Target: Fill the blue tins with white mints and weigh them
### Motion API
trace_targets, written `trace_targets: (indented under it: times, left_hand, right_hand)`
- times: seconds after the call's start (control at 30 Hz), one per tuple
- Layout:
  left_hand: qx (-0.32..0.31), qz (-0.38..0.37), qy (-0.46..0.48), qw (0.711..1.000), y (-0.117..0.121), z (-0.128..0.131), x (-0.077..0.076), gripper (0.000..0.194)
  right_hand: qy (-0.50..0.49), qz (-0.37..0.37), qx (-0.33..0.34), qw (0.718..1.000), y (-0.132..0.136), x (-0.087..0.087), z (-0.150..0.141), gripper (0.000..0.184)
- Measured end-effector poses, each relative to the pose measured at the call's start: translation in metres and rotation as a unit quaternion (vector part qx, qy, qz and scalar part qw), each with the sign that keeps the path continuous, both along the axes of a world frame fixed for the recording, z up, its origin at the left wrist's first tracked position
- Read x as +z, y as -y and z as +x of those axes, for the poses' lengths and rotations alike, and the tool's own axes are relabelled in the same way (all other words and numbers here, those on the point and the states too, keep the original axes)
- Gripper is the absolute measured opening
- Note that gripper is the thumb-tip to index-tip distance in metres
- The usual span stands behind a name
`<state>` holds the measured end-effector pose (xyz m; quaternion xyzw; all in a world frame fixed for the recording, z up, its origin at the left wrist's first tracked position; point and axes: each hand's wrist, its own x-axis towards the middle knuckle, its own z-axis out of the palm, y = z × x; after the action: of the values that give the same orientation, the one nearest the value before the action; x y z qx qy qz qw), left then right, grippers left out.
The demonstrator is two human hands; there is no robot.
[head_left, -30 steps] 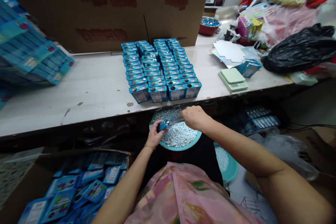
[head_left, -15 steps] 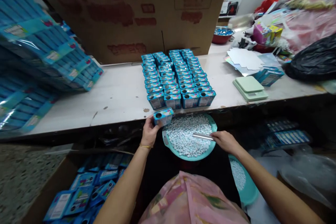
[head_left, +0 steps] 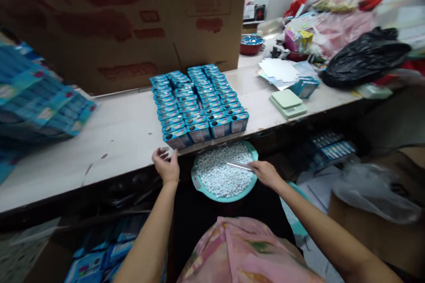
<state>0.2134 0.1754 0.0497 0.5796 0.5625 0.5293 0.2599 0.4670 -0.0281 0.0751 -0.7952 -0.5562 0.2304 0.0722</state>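
Note:
My left hand (head_left: pixel 167 167) is empty, its fingers apart and curved, at the table's front edge. It is just left of the nearest blue tin (head_left: pixel 178 139) in a block of small blue tins (head_left: pixel 199 110) with round dark openings on top. My right hand (head_left: pixel 265 173) grips a narrow silvery metal scoop (head_left: pixel 239 166) by one end. The scoop's other end rests over small white pellets (head_left: pixel 222 177), which look like candies. They fill a turquoise basin (head_left: pixel 255 154) below the table edge, in front of my body.
A large cardboard carton (head_left: pixel 133 48) stands behind the tins. Shrink-wrapped blue packs (head_left: pixel 43 97) are stacked at left. A pale green scale (head_left: pixel 288 102), papers (head_left: pixel 279 70) and a black bag (head_left: pixel 365 59) lie at right. Below left, a box holds blue tins (head_left: pixel 89 265); another turquoise basin (head_left: pixel 299 225) is at right.
My left hand has let go of the blue tin it held and is now empty beside the block's front left corner. My right hand keeps the scoop over the basin. The view has swung right.

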Motion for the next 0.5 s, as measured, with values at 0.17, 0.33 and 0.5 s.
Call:
trace_targets:
  times: [0.17, 0.33, 0.5]
  left_hand:
    - [-0.087, -0.057, -0.082, 0.991, 0.071, -0.013, -0.041, 0.050]
    - [-0.138, -0.282, -0.030, 0.949, 0.086, -0.040, -0.070, 0.053]
    - [-0.130, -0.409, 0.042, 0.902, 0.060, -0.029, -0.071, 0.046]
  right_hand:
    - [0.025, 0.039, 0.043, 0.998, -0.017, -0.020, -0.013, 0.044]
    - [0.019, 0.131, -0.065, 0.989, -0.021, -0.048, 0.005, 0.041]
    - [-0.043, 0.084, -0.248, 0.964, -0.033, -0.064, 0.038, 0.047]
